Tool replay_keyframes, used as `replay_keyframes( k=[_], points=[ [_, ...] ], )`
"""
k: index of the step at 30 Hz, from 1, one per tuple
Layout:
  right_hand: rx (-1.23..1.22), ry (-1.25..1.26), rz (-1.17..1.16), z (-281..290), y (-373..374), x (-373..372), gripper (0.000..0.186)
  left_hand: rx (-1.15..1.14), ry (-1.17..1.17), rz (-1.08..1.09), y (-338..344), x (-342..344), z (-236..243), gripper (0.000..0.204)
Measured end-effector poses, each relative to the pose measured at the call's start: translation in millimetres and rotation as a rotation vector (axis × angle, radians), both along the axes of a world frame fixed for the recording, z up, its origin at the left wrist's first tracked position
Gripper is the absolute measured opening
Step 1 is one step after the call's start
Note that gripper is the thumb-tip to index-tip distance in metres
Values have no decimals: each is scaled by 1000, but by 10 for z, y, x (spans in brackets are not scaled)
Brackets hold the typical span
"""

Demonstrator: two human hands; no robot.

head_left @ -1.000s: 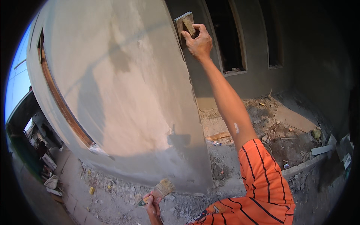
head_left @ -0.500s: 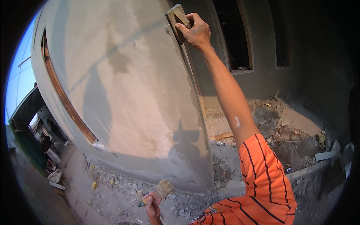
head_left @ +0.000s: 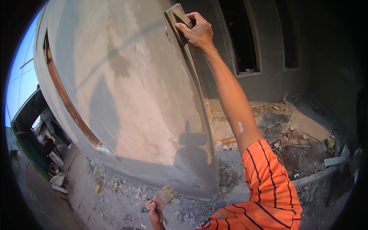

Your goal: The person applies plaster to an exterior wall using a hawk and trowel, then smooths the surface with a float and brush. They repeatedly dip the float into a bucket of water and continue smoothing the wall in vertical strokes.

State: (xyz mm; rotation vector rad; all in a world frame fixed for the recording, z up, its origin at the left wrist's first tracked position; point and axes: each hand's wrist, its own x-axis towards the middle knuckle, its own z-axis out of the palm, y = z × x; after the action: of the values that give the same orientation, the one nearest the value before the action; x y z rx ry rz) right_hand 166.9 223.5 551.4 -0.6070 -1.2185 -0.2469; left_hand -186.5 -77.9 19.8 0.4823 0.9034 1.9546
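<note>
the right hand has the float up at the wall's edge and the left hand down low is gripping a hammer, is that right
Not the hammer: in the head view the left hand down low is gripping a brush. The right hand does have the float up at the wall's edge.

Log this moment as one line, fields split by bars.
left hand: holds wide flat beige-bristled brush | right hand: grips flat rectangular grey-brown float | float: at vertical edge of grey plastered wall

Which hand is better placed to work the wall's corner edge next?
Right, probably: the right hand grips a float at the corner edge of the wall; the left hand is low, holding a brush.
</note>
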Motion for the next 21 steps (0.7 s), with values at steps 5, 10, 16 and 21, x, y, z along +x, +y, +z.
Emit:
replay_keyframes(
  k=[5,10,16,21],
  points=[
    [202,59,275,337,158,220,34,12,85,-19,24,44,-16,35],
    [154,-197,529,425,-336,-49,32,-15,97,14,-97,12,-37,33],
    [-126,-135,-44,602,177,191,36,15,42,12,-25,40,-72,29],
    [98,5,268,958,123,262,41,35,47,19,45,2,-180,28]
  ],
)
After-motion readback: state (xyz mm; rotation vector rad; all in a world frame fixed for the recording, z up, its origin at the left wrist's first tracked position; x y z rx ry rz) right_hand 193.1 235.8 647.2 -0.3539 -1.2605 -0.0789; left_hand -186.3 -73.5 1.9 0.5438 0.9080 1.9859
